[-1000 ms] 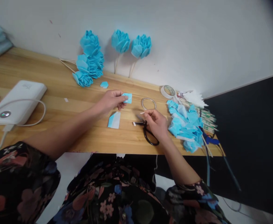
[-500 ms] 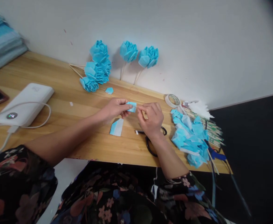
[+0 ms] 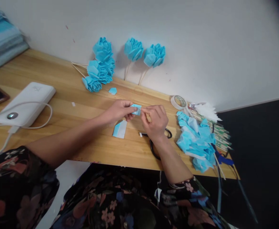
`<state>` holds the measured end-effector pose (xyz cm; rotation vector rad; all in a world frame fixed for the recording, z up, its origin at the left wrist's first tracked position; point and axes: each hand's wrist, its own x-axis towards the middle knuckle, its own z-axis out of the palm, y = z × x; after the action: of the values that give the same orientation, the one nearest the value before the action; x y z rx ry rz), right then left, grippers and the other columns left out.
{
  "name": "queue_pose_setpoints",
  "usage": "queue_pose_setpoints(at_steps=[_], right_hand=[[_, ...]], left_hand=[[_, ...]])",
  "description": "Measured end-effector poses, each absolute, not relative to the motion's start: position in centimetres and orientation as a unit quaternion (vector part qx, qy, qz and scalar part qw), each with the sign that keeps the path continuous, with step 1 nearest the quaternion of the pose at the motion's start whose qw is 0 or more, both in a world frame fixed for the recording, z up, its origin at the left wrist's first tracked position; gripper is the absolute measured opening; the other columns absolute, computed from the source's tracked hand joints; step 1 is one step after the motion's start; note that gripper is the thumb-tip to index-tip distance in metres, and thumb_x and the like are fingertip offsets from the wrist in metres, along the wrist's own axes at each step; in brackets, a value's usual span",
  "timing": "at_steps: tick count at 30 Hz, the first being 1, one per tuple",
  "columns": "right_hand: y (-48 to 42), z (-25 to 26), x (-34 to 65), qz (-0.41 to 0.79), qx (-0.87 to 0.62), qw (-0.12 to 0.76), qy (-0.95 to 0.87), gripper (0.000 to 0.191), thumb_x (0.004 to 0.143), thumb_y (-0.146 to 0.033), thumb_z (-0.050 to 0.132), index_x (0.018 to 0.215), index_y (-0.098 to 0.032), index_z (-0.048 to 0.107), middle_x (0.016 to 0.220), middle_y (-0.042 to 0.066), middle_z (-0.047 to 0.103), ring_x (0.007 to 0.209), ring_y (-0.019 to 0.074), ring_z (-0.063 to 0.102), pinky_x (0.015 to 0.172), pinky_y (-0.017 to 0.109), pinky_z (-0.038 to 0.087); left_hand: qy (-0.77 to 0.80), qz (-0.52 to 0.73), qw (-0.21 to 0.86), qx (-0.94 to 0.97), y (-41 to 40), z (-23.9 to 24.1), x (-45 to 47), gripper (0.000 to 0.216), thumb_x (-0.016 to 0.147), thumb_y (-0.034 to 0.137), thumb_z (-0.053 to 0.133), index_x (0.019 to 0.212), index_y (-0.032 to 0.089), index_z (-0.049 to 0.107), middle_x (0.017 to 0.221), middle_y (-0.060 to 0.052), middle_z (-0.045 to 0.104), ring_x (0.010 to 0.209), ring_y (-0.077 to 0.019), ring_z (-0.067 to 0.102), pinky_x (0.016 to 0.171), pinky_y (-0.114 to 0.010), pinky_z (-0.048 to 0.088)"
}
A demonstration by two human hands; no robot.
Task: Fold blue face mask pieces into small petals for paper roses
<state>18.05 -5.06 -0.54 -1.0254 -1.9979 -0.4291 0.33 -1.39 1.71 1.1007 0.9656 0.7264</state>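
"At table (image 3: 89,101) centre, between the hands, lies what?"

"Blue paper piece (image 3: 137,109). Exposed edge faces three o'clock; thumb covers part, long axis indeterminate."

"Fingers?"

"Left hand (image 3: 120,110): thumb and fingers pinch the paper. Right hand (image 3: 155,120): fingers curled at that edge; cannot tell whether anything is gripped."

"Labels?"

"Power bank (image 3: 32,95), nine o'clock: faint mark, lit display (image 3: 12,115), both illegible. Tape roll (image 3: 173,102), three o'clock: printed core, unreadable."
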Motion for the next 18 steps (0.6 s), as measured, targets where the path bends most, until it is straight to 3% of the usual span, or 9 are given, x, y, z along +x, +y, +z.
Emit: queue_pose_setpoints(at_steps=[10, 18], right_hand=[[-5.17, -0.8, 17.89, -0.118, -0.439, 0.397, -0.797, 0.014, 0.096, -0.017, 0.056, 0.094, -0.026, 0.067, 0.086, 0.005, 0.071, 0.083, 0.022, 0.065, 0.077, 0.04, 0.049], [-5.18, -0.61, 17.65, -0.127, -0.44, 0.386, -0.801, 0.015, 0.097, -0.017, 0.056, 0.098, -0.024, 0.069, 0.085, 0.005, 0.072, 0.081, 0.0209, 0.065, 0.073, 0.037, 0.049]], left_hand=[[0.412, 0.335, 0.689, 0.493, -1.38, 1.42, 0.12, 0.024, 0.088, 0.009, 0.064, 0.065, 0.014, 0.059, 0.056, 0.003, 0.061, 0.046, -0.0042, 0.055, 0.049, -0.014, 0.044], [0.414, 0.332, 0.7, 0.478, -1.34, 1.4, 0.21, 0.023, 0.089, 0.01, 0.062, 0.067, 0.014, 0.059, 0.058, 0.002, 0.062, 0.048, -0.0066, 0.055, 0.051, -0.018, 0.044]])
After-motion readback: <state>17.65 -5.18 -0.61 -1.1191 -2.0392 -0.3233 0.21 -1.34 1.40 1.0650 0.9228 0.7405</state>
